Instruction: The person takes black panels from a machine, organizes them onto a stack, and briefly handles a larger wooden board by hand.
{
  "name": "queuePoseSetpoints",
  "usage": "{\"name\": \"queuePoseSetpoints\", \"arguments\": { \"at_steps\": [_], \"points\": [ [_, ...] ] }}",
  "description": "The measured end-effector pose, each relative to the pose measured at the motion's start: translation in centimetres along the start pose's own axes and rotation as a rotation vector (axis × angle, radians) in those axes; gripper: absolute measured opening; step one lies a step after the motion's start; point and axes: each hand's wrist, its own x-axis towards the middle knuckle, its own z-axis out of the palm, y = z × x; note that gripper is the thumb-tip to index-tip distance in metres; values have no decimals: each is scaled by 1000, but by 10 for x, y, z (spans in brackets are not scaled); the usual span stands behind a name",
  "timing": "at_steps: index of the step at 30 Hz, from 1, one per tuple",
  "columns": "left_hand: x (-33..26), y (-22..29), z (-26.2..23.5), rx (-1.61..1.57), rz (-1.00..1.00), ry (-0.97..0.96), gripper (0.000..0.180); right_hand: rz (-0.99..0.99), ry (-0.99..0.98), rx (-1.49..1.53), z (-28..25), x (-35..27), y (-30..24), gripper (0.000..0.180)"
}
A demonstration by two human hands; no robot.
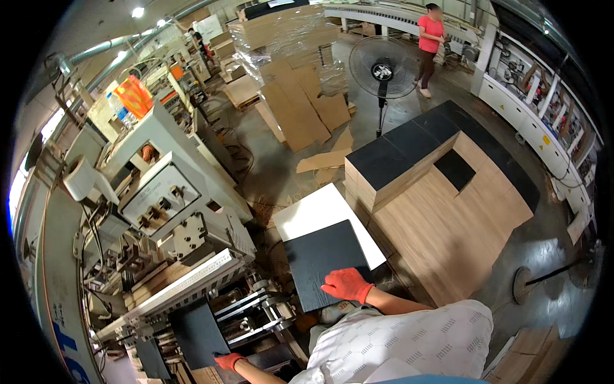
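Note:
My left hand point(229, 361), in a red-orange glove, pinches the near corner of a black rectangular panel point(197, 329) lying on the machine bed at lower left. My right hand point(348, 285), in a matching glove, is curled at the near edge of a second black panel point(323, 256); its fingertips are partly hidden. That panel lies over a white panel point(313, 213), which sticks out beyond its far and right sides. Beside the first panel, farther left, another dark piece point(152, 358) rests in the machine.
A control box point(160, 195) with knobs rises above the machine's metal rails point(249, 313). At right stands a large stack of wood-grain panels point(441, 237) with black ones along its far side. Beyond are a standing fan point(382, 67), wrapped cardboard point(294, 96) and a person in a red shirt point(431, 32).

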Motion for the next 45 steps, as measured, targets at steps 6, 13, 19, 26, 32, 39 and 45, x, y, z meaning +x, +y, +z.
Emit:
{"name": "queuePoseSetpoints", "arguments": {
  "at_steps": [6, 13, 19, 26, 32, 39, 45],
  "points": [
    [-26, 19, -25, 817, 265, -115, 27, 8, -1, -48, 0, -15, 13, 33],
    [-97, 129, -27, -142, -327, -49, 36, -57, -65, -69, 4, -13, -15, 32],
    [-62, 91, -83, -191, -432, -103, 35, -164, 30, 15, 37, -47, -63, 35],
    [-152, 111, -193, -159, -329, -544, 22, -315, -328, 391, 89, -79, -126, 28],
    [-242, 181, -343, 79, -12, -6, 52, -96, -867, 913, 155, -89, -219, 23],
    [-242, 187, -472, -73, 0, 706, 76, 373, -1149, 1067, 284, -69, -275, 39],
    [-214, 176, -485, -170, -6, 684, 59, 285, -430, 818, 364, -64, -281, 36]
  ]
}}
